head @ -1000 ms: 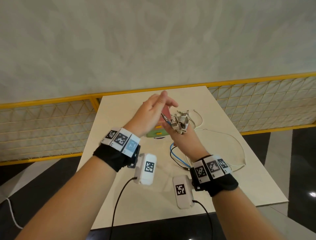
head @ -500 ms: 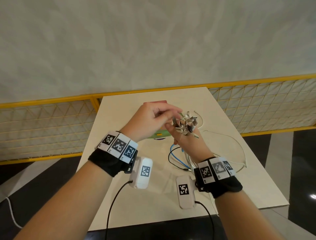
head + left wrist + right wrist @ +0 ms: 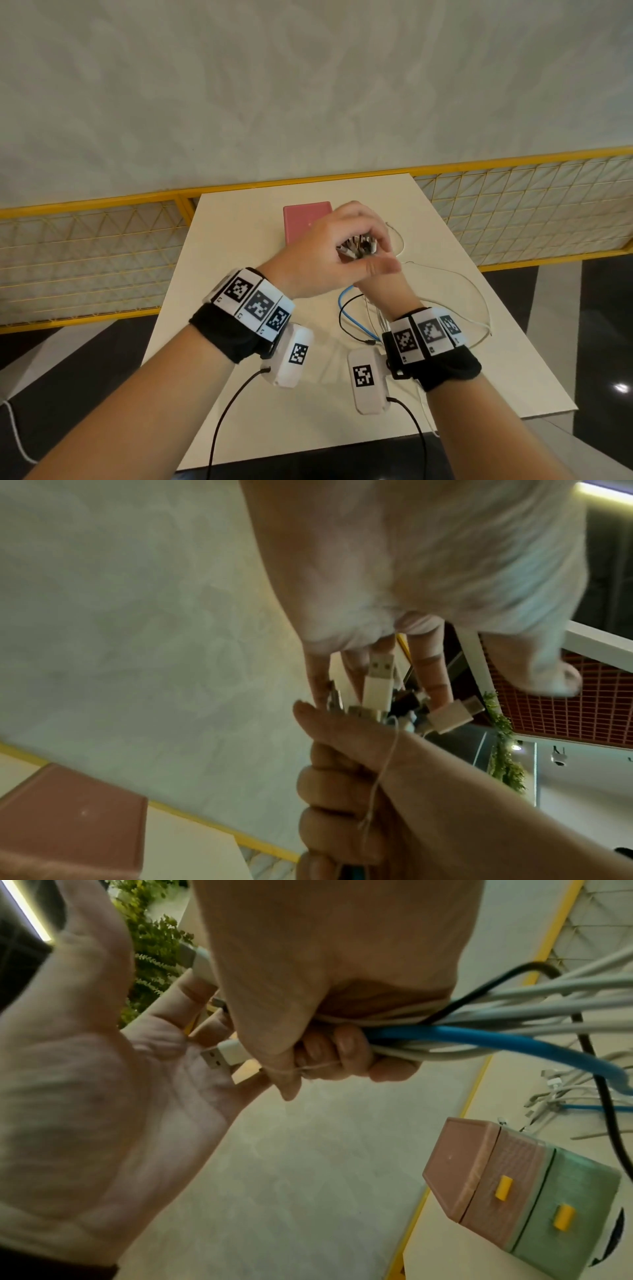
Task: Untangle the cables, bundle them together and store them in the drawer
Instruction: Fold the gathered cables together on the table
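My right hand (image 3: 325, 1031) is a fist round a bundle of cables (image 3: 496, 1026): several white, one blue, one black. The plug ends (image 3: 377, 688) stick up out of the fist. My left hand (image 3: 342, 250) lies over them, palm down, fingers nearly straight and touching the USB plugs (image 3: 222, 1053). In the head view the left hand hides most of the right hand (image 3: 380, 291). A thin pale string (image 3: 380, 772) hangs over the right fist. The cables' loose lengths (image 3: 352, 322) trail on the table. The small drawer box (image 3: 514, 1191), pink over green with yellow handles, stands behind the hands, drawers closed.
The cream table (image 3: 239, 240) is narrow, its front edge close to me. A thin white cable loop (image 3: 472, 291) lies at the right. A yellow mesh railing (image 3: 102, 222) runs behind the table at a pale wall. Dark floor lies on both sides.
The left hand was pinching at a plug beside the bundle; now it lies over the plug ends. Both hands have shifted slightly away from me, baring the box's pink top.
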Tool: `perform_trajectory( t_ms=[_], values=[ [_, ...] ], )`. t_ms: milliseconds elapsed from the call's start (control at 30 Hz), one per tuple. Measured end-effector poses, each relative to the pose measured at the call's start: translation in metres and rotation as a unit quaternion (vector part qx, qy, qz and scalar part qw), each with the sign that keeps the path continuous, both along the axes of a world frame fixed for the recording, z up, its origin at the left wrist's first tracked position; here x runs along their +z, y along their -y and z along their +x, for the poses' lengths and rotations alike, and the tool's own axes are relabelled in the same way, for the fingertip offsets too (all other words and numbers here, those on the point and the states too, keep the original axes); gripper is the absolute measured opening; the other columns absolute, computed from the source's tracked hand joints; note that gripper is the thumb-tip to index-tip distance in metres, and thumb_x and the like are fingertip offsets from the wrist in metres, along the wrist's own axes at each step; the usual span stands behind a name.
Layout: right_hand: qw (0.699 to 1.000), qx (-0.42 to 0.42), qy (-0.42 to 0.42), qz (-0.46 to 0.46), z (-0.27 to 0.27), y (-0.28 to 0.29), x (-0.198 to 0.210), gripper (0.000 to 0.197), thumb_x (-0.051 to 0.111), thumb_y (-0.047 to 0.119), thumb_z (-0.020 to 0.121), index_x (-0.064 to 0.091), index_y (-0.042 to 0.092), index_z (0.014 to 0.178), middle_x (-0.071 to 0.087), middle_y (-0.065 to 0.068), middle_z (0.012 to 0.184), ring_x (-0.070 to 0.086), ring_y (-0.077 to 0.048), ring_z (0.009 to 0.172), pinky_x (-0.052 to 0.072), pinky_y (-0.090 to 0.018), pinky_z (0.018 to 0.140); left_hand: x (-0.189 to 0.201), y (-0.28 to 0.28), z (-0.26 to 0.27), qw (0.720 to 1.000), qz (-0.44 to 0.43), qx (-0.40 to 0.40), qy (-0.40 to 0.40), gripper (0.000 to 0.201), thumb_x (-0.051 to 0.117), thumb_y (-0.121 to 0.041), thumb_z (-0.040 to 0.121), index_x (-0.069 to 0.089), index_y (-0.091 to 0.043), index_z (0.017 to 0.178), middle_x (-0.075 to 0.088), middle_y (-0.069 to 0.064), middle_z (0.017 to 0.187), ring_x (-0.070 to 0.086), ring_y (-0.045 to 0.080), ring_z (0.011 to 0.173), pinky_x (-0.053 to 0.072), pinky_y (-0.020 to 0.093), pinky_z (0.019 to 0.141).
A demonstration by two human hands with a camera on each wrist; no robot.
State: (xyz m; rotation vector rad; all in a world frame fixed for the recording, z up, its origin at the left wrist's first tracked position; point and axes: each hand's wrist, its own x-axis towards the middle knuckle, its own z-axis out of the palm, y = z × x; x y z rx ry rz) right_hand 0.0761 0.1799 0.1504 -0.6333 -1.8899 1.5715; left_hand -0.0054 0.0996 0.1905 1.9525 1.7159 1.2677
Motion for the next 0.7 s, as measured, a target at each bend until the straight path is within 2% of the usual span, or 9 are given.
perform_trajectory(
  t_ms=[33, 133, 267, 367, 433, 533, 600, 667, 700],
  values=[
    [0.996, 0.022, 0.018, 0.085, 0.003, -0.009, -0.014, 0.031, 0.052, 0.000, 0.088, 0.048, 0.030, 0.081, 0.047, 0.017, 0.076, 0.051, 0.014, 0.069, 0.043, -0.012, 0.062, 0.000, -0.001, -0.001, 1.000, 0.012, 0.001, -0.021, 0.018, 0.072, -0.026, 0.086, 0.071, -0.008, 0.091, 0.060, 0.005, 0.105, 0.059, 0.013, 0.101, 0.046, 0.025, 0.092],
    [0.999, 0.002, 0.028, 0.038, 0.003, -0.003, -0.004, 0.028, 0.057, 0.002, 0.084, 0.053, 0.027, 0.072, 0.054, 0.012, 0.063, 0.052, 0.004, 0.056, 0.045, -0.019, 0.057, 0.001, -0.006, -0.010, 0.998, 0.037, 0.021, -0.047, 0.008, 0.064, -0.009, 0.092, 0.070, -0.004, 0.092, 0.062, 0.007, 0.099, 0.060, 0.013, 0.094, 0.047, 0.025, 0.087],
    [0.998, 0.007, 0.042, 0.043, 0.001, -0.006, -0.004, 0.031, 0.057, 0.000, 0.082, 0.048, 0.023, 0.064, 0.054, 0.014, 0.046, 0.049, 0.003, 0.046, 0.039, -0.012, 0.047, -0.004, -0.007, -0.018, 0.996, 0.012, 0.038, -0.080, 0.018, 0.051, 0.001, 0.095, 0.065, -0.005, 0.103, 0.058, 0.000, 0.099, 0.056, 0.010, 0.095, 0.044, 0.021, 0.087],
    [0.997, 0.024, 0.066, 0.014, -0.007, -0.007, -0.002, 0.032, 0.047, -0.003, 0.088, 0.037, 0.020, 0.069, 0.041, 0.008, 0.063, 0.044, 0.003, 0.067, 0.037, -0.010, 0.061, -0.010, -0.006, -0.013, 0.993, -0.016, 0.028, -0.114, 0.019, 0.045, -0.008, 0.099, 0.061, -0.007, 0.109, 0.050, -0.004, 0.101, 0.049, 0.005, 0.095, 0.037, 0.016, 0.087],
    [0.995, 0.042, 0.084, 0.027, -0.009, -0.008, -0.004, 0.033, 0.047, -0.010, 0.089, 0.044, 0.022, 0.081, 0.041, 0.008, 0.074, 0.046, 0.000, 0.076, 0.041, -0.010, 0.067, -0.015, -0.008, -0.008, 0.987, -0.020, 0.041, -0.157, 0.025, 0.044, -0.028, 0.100, 0.060, -0.010, 0.104, 0.050, -0.002, 0.100, 0.048, 0.012, 0.095, 0.041, 0.027, 0.088],
    [0.998, 0.049, 0.039, 0.000, 0.000, -0.010, -0.001, 0.036, 0.052, -0.015, 0.086, 0.052, -0.002, 0.119, 0.050, 0.012, 0.081, 0.049, 0.003, 0.072, 0.044, -0.002, 0.059, -0.018, -0.013, -0.007, 0.980, 0.010, 0.076, -0.183, 0.035, 0.045, -0.040, 0.097, 0.059, -0.008, 0.093, 0.055, 0.003, 0.096, 0.051, 0.021, 0.090, 0.043, 0.038, 0.083],
    [0.996, 0.078, 0.028, 0.013, -0.005, -0.013, -0.002, 0.049, 0.059, -0.011, 0.083, 0.044, -0.005, 0.129, 0.051, 0.014, 0.085, 0.055, -0.001, 0.079, 0.046, -0.005, 0.063, -0.018, -0.015, -0.012, 0.977, 0.033, 0.095, -0.187, 0.037, 0.041, -0.037, 0.098, 0.060, -0.006, 0.092, 0.057, 0.006, 0.093, 0.053, 0.024, 0.086, 0.044, 0.036, 0.079],
    [0.994, 0.110, 0.015, 0.024, -0.010, -0.011, 0.002, 0.094, 0.064, -0.017, 0.074, 0.009, 0.004, 0.148, 0.052, 0.008, 0.094, 0.058, -0.001, 0.088, 0.048, -0.012, 0.069, -0.017, -0.015, -0.019, 0.970, 0.050, 0.125, -0.202, 0.037, 0.039, -0.034, 0.099, 0.063, -0.006, 0.095, 0.058, 0.007, 0.090, 0.055, 0.023, 0.080, 0.042, 0.029, 0.071],
    [0.991, 0.130, 0.003, 0.021, -0.010, -0.013, -0.002, 0.111, 0.061, -0.023, 0.071, -0.010, 0.014, 0.149, 0.051, 0.003, 0.096, 0.059, 0.002, 0.086, 0.049, -0.014, 0.069, -0.017, -0.015, -0.022, 0.964, 0.061, 0.144, -0.217, 0.036, 0.040, -0.034, 0.100, 0.064, -0.008, 0.096, 0.059, 0.006, 0.087, 0.055, 0.021, 0.077, 0.042, 0.028, 0.067]
  ],
)
